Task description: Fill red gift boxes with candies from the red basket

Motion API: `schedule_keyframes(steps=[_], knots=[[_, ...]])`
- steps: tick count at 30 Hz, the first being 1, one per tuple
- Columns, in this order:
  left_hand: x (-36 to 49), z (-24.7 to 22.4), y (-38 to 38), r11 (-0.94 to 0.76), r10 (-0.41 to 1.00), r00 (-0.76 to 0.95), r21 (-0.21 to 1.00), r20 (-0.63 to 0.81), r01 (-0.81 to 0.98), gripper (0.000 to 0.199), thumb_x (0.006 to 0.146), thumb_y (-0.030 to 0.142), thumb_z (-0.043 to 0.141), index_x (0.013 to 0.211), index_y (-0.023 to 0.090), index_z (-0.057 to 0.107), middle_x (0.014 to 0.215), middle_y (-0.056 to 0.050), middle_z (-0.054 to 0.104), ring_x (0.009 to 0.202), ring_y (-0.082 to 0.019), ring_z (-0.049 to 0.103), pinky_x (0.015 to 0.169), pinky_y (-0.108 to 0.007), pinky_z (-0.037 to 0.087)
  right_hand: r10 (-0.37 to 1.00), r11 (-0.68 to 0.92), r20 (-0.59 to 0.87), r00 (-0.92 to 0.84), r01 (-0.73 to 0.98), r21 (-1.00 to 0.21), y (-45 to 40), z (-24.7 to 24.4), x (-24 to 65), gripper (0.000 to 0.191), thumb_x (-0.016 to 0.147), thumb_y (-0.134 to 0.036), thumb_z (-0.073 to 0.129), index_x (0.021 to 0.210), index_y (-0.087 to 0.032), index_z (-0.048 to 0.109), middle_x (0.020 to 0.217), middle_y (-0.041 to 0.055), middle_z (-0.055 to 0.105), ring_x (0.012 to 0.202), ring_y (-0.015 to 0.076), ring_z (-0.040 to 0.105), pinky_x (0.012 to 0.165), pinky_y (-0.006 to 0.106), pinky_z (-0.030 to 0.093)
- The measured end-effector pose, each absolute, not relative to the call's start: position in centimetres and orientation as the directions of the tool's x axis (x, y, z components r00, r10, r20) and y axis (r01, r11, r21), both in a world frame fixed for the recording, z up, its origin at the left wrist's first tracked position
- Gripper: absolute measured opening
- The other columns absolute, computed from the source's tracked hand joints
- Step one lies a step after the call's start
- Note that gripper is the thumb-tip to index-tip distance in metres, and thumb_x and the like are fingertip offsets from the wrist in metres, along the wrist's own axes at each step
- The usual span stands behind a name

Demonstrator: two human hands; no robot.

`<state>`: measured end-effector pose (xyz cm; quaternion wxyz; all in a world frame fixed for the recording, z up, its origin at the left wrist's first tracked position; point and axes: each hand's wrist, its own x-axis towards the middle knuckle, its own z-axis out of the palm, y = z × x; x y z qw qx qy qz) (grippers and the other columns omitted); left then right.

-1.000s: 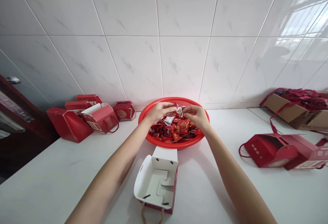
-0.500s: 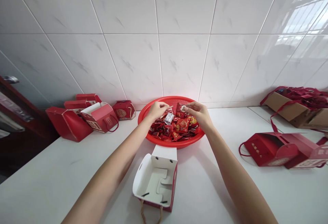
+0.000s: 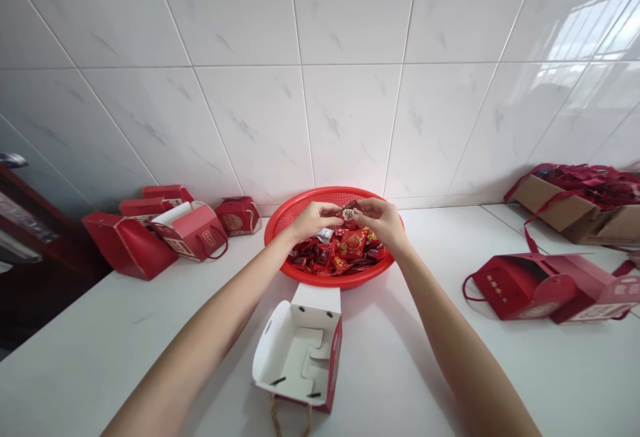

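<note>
A white marble-look tiled wall (image 3: 350, 90) rises behind a white table (image 3: 390, 330) that carries everything here. On the right, a cardboard tray (image 3: 555, 207) holds tangled red ribbons (image 3: 595, 184), with a flattened red gift box (image 3: 530, 287) lying nearer. On the left, several red gift boxes (image 3: 130, 247) stand grouped against the wall. An open white-lined gift box (image 3: 300, 357) with rope handles sits just in front of a round red plastic basket (image 3: 330, 282), which is full of red-wrapped sweets (image 3: 353, 244) and a silver sachet (image 3: 325, 235). Above the basket, the left hand (image 3: 310, 219) and right hand (image 3: 380, 219) nearly meet; the right pinches a wrapped sweet (image 3: 350, 214), and the left's fingertips sit just beside it, though any grip there is hidden.
</note>
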<state>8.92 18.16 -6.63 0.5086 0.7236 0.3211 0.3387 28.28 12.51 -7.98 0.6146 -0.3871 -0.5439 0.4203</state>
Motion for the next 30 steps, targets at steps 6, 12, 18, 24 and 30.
schedule_keyframes(steps=[6, 12, 18, 24, 30], knots=[[8.7, -6.9, 18.3, -0.299, 0.827, 0.525, 0.948, 0.202, 0.105, 0.043, 0.062, 0.04, 0.088, 0.096, 0.015, 0.08, 0.1, -0.008, 0.08, 0.092, -0.024, 0.072, 0.087, -0.037, 0.055, 0.927, 0.374, 0.369, 0.061, -0.118, -0.92, 12.8, -8.2, 28.4, 0.046, 0.055, -0.047, 0.093, 0.089, -0.021, 0.075, 0.082, 0.0036, 0.077, 0.074, 0.0212, 0.071, 0.067, 0.035, 0.06], [8.9, -6.5, 18.1, -0.312, 0.827, 0.511, 0.948, 0.236, 0.067, 0.047, 0.063, 0.043, 0.087, 0.099, 0.015, 0.079, 0.104, -0.009, 0.079, 0.094, -0.023, 0.071, 0.09, -0.038, 0.055, 0.921, 0.38, 0.374, 0.107, -0.053, -0.923, 12.5, -8.0, 28.4, 0.037, 0.066, -0.051, 0.086, 0.079, -0.02, 0.072, 0.079, 0.0038, 0.076, 0.077, 0.0205, 0.07, 0.071, 0.033, 0.056], [7.9, -7.3, 20.7, -0.308, 0.95, 0.172, 0.862, 0.259, 0.402, 0.035, 0.083, 0.049, 0.06, 0.091, 0.019, 0.076, 0.102, -0.009, 0.079, 0.094, -0.021, 0.072, 0.088, -0.033, 0.056, 0.927, 0.332, 0.309, 0.211, -0.087, -0.939, 12.3, -7.9, 28.4, 0.032, 0.065, -0.046, 0.085, 0.075, -0.02, 0.069, 0.076, 0.0037, 0.075, 0.072, 0.0194, 0.068, 0.069, 0.032, 0.055], [7.0, -7.4, 24.2, -0.231, 0.97, 0.226, 0.631, 0.09, 0.74, 0.008, 0.06, 0.02, 0.073, 0.055, 0.022, 0.067, 0.068, -0.004, 0.074, 0.083, -0.026, 0.071, 0.077, -0.032, 0.052, 0.919, 0.311, 0.278, 0.279, -0.083, -0.947, 12.3, -7.7, 28.3, 0.024, 0.066, -0.04, 0.079, 0.073, -0.021, 0.066, 0.064, -0.0008, 0.067, 0.057, 0.0157, 0.061, 0.059, 0.031, 0.052], [8.5, -8.0, 25.8, -0.239, 0.958, 0.282, 0.408, -0.048, 0.881, 0.016, 0.061, 0.021, 0.073, 0.076, 0.024, 0.076, 0.09, -0.005, 0.081, 0.092, -0.027, 0.073, 0.082, -0.032, 0.053, 0.919, 0.282, 0.241, 0.313, -0.093, -0.955, 12.6, -7.8, 28.3, 0.019, 0.071, -0.038, 0.072, 0.072, -0.023, 0.06, 0.065, -0.0012, 0.068, 0.054, 0.0158, 0.063, 0.053, 0.029, 0.052]])
